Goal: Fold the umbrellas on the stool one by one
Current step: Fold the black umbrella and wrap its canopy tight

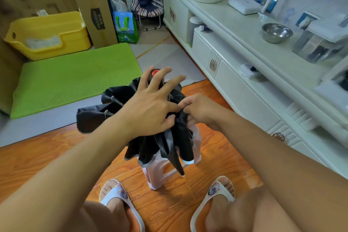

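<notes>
Two bare hands meet over a black umbrella (143, 147) that lies across a pale plastic stool (156, 177), its canopy collapsed but loose, with panels spilling off the near side and toward the left. The red-capped handle end (156, 72) points away from the person, probably so the fabric tips hang toward them, within easy reach for pleating. The left hand (150, 107) lies over the middle of the bundle with fingers spread and straight, its grip apart; it seems to be pressing the shaft and ribs down so the umbrella cannot roll on the small seat. The right hand (199, 110) has its grip clamped on a fold of fabric, fingers curled together at the bundle's right edge, likely gathering one panel to pull it flat. Whether another umbrella lies beneath cannot be told, since cloth hides the seat. The stool stands on orange wood flooring between the person's slippered feet.
</notes>
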### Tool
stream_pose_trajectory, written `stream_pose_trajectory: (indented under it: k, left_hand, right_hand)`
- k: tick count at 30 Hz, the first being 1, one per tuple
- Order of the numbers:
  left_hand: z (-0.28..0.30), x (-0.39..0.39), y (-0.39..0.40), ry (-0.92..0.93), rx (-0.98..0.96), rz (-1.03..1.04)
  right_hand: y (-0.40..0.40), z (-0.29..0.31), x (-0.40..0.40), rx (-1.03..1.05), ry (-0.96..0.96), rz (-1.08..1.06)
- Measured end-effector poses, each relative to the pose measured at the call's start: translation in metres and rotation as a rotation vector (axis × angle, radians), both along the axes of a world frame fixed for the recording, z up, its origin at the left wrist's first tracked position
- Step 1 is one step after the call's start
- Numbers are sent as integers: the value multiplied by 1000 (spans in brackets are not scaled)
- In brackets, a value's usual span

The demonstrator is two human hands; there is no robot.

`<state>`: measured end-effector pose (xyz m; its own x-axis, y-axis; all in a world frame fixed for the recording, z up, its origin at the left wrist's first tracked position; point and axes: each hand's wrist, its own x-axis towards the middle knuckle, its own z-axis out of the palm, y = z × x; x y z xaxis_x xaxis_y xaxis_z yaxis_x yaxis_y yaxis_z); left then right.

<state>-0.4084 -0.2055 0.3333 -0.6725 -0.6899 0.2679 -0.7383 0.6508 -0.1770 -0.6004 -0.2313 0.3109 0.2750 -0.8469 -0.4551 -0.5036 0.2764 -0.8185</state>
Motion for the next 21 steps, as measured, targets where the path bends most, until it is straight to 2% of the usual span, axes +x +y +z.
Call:
stream_pose_trajectory:
  k: [6, 12, 15, 18, 21]
  left_hand:
    - [1, -3, 0, -75, -15, -18]
    - [-1, 4, -1, -69, -29, 6]
    - [-2, 6, -3, -52, -19, -7]
    - [-4, 11, -5, 4, -40, 29]
    - [-11, 23, -12, 149, -82, 117]
  right_hand:
    - [-4, 0, 1, 50, -63, -40]
    - [-8, 2, -2, -117, 139, -30]
    - [-8, 6, -5, -154, 189, 116]
    - [-5, 11, -11, -215, 397, 356]
    - [-2, 16, -26, -139, 630, 552]
